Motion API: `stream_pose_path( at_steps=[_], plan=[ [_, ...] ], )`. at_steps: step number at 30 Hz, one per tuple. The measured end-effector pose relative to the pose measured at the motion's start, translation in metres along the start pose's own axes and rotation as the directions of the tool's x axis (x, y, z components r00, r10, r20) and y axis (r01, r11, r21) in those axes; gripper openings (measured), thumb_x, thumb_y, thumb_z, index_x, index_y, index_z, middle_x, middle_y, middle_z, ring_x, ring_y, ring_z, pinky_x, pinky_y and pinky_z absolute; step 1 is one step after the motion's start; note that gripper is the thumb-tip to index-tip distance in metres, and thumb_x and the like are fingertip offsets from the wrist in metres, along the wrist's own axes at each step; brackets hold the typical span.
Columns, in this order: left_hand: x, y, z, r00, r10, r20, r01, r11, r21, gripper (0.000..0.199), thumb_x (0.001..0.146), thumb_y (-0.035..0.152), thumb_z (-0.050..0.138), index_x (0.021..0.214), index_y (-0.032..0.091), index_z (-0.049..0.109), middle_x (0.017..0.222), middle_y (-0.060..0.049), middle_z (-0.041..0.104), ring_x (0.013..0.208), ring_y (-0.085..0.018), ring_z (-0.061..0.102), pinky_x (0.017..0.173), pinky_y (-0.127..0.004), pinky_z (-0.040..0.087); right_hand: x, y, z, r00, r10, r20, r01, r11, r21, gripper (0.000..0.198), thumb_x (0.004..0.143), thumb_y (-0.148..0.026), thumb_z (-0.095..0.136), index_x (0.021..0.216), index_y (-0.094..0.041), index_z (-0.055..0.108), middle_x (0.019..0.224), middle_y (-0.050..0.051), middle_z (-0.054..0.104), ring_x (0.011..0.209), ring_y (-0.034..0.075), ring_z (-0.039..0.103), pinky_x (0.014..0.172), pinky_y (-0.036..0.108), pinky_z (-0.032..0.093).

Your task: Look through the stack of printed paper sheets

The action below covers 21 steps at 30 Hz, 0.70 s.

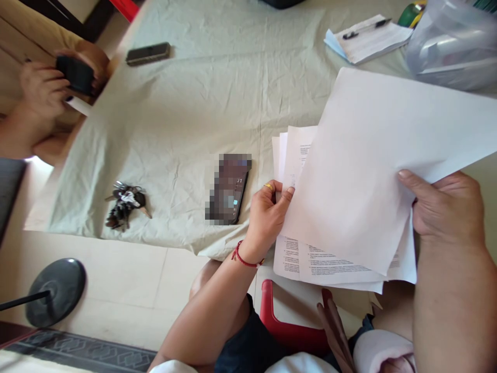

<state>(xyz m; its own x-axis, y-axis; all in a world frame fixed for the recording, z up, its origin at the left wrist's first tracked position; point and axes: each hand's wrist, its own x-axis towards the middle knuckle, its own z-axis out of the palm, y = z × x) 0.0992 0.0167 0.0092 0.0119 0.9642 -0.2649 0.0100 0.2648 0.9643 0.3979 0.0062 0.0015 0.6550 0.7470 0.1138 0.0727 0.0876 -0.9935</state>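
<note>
A blank white sheet of paper (368,155) lies slanted over a loose stack of printed pages (330,261) at the table's front edge. My left hand (269,210), with a ring and a red cord bracelet, pinches the left edge of the papers between thumb and fingers. On the other side my right hand (446,207) grips the sheet's lower right edge, thumb on top and fingers hidden beneath. Some printed text shows below and left of the blank sheet. Just left of my left hand lies a phone (229,191), partly blurred out.
Keys (126,204) and a dark oblong case (148,54) lie on the cloth-covered table (186,119). At the upper right are a notepad (368,39) with a pen and a clear plastic container (454,46). Another person's hand (44,88) holds a dark object at the left.
</note>
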Motion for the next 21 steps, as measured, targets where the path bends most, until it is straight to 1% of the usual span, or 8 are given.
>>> stream_pose_path(
  at_steps=[3,6,10,15,21],
  plan=[
    [-0.0007,0.0028,0.0014,1.000,0.001,-0.008,-0.001,1.000,0.011,0.044,0.093,0.046,0.083,0.077,0.024,0.049,0.071,0.006,0.040,0.065,-0.010,0.031,0.060,-0.028,0.027,-0.0001,-0.0003,-0.0016,0.998,0.056,0.004,-0.056,0.998,-0.008,0.048,0.054,-0.026,0.104,0.100,-0.020,0.093,0.119,0.007,0.090,0.110,0.025,0.084,0.127,0.048,0.061],
    [-0.0021,0.0055,0.0027,1.000,-0.011,0.001,0.011,1.000,0.015,0.041,0.094,0.047,0.081,0.080,0.024,0.050,0.073,0.006,0.042,0.065,-0.011,0.033,0.060,-0.028,0.029,-0.0002,-0.0013,-0.0019,0.995,0.102,0.006,-0.102,0.995,-0.009,0.048,0.052,-0.025,0.104,0.099,-0.020,0.093,0.118,0.008,0.090,0.107,0.024,0.084,0.123,0.046,0.064],
    [-0.0030,0.0056,0.0027,1.000,0.005,0.007,-0.005,0.999,0.053,0.038,0.098,0.046,0.076,0.082,0.024,0.051,0.075,0.005,0.042,0.069,-0.012,0.035,0.063,-0.029,0.031,0.0003,-0.0023,-0.0004,0.993,0.119,-0.009,-0.119,0.993,-0.015,0.050,0.050,-0.025,0.102,0.099,-0.020,0.094,0.118,0.008,0.090,0.105,0.024,0.084,0.116,0.044,0.067],
    [-0.0041,0.0051,0.0020,1.000,0.006,0.018,-0.007,0.997,0.072,0.031,0.101,0.041,0.071,0.085,0.024,0.052,0.077,0.005,0.043,0.071,-0.013,0.036,0.065,-0.030,0.032,0.0004,-0.0019,0.0011,0.992,0.113,-0.055,-0.115,0.993,-0.036,0.050,0.049,-0.026,0.101,0.098,-0.020,0.094,0.117,0.009,0.090,0.105,0.026,0.084,0.114,0.047,0.068],
    [-0.0041,0.0067,0.0025,1.000,0.020,0.022,-0.022,0.994,0.107,0.029,0.102,0.035,0.071,0.084,0.024,0.050,0.077,0.005,0.047,0.071,-0.013,0.038,0.066,-0.030,0.033,0.0003,0.0005,0.0019,0.992,0.102,-0.072,-0.105,0.993,-0.049,0.050,0.050,-0.026,0.100,0.100,-0.019,0.093,0.116,0.009,0.089,0.111,0.030,0.085,0.118,0.053,0.066]
  ],
)
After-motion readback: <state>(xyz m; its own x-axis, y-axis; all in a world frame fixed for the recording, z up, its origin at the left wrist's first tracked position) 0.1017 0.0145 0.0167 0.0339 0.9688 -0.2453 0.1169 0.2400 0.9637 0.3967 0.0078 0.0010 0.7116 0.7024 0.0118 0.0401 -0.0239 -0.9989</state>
